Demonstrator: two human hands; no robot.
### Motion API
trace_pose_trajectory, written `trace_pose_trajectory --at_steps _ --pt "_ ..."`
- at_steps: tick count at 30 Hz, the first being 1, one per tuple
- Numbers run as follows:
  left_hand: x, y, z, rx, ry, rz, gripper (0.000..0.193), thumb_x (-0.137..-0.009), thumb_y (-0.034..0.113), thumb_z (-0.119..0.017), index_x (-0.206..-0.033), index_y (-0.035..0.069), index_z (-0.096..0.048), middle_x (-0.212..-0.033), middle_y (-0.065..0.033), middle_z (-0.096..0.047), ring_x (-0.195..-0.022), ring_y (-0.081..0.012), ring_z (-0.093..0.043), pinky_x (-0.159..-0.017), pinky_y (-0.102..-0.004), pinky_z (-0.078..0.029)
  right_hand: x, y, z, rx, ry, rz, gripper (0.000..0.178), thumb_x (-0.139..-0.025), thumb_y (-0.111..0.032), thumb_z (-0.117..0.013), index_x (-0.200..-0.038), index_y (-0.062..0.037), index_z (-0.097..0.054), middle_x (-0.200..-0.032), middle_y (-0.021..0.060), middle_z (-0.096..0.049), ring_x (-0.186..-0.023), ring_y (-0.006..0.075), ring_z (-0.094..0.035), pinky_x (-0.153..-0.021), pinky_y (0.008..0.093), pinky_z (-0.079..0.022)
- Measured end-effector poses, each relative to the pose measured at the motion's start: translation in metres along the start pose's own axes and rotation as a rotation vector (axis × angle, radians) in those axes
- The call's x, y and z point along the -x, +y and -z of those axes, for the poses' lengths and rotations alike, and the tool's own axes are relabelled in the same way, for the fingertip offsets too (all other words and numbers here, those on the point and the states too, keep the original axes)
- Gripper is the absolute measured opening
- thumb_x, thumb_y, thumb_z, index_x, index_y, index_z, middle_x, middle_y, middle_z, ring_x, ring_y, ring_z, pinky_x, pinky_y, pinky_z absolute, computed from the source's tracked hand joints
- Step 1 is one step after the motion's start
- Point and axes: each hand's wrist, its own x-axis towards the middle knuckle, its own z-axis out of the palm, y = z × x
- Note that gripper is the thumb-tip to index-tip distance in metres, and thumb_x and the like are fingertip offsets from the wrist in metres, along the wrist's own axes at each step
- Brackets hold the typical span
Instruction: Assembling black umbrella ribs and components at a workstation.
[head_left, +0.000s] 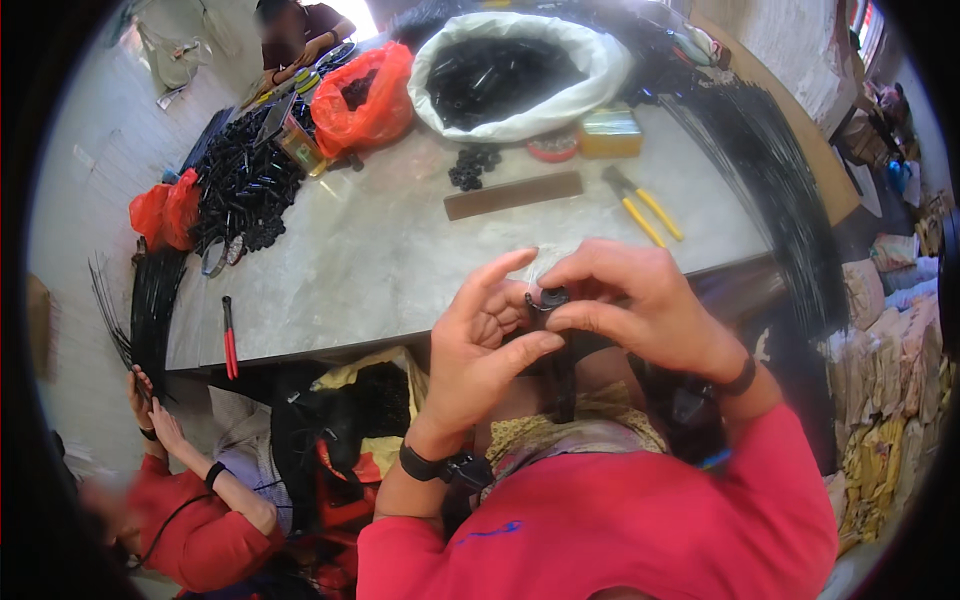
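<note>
My left hand [480,345] and my right hand [640,300] meet just in front of the table's near edge. Between their fingertips they pinch a small black ring-shaped part [552,297]. From it a bundle of thin black strips [563,375] hangs down toward my lap. My left thumb and forefinger press the bundle just under the ring, while my right thumb and forefinger close on the ring from the right. Both wrists wear dark bands.
The grey table [400,250] carries yellow-handled pliers [645,208], a brown flat bar [512,194], loose black rings [474,165], a white sack [520,70] and an orange bag [368,100] of black parts, and red-handled pliers [230,338]. Long black strips [780,190] drape right. Another person [190,500] sits lower left.
</note>
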Motion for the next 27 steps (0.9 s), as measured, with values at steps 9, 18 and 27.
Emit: trace_pose_trajectory --at_steps 9,18,27 --pt "0.001 -0.015 -0.003 0.229 0.028 0.075 0.06 -0.086 -0.011 -0.065 -0.141 -0.002 -0.043 -0.103 -0.0092 -0.065 -0.096 -0.0142 -0.065 -0.086 -0.0255 -0.053 0.009 -0.005 0.008 0.053 -0.003 -0.028 0.019 -0.085 -0.004 -0.073 -0.102 0.0003 -0.066 -0.084 0.0076 -0.063 -0.07 0.0137 -0.063 -0.061 0.0253 -0.048" --pt "0.004 -0.016 -0.018 0.1 0.125 0.041 0.058 -0.083 -0.01 -0.068 -0.136 -0.005 -0.043 -0.095 -0.0117 -0.069 -0.09 -0.0177 -0.067 -0.084 -0.0292 -0.054 0.013 -0.003 0.01 0.048 0.026 -0.024 0.019 -0.086 -0.002 -0.072 -0.104 0.0018 -0.066 -0.087 0.0084 -0.063 -0.075 0.012 -0.063 -0.064 0.0257 -0.05" --pt "-0.002 -0.024 -0.021 0.135 0.125 0.021 0.054 -0.083 -0.014 -0.066 -0.132 -0.002 -0.047 -0.101 -0.0073 -0.06 -0.093 -0.012 -0.062 -0.082 -0.024 -0.053 0.012 -0.001 0.016 -0.035 -0.048 -0.05 0.02 -0.087 0.0 -0.07 -0.107 0.003 -0.065 -0.089 0.0052 -0.061 -0.08 0.01 -0.063 -0.067 0.0221 -0.049"
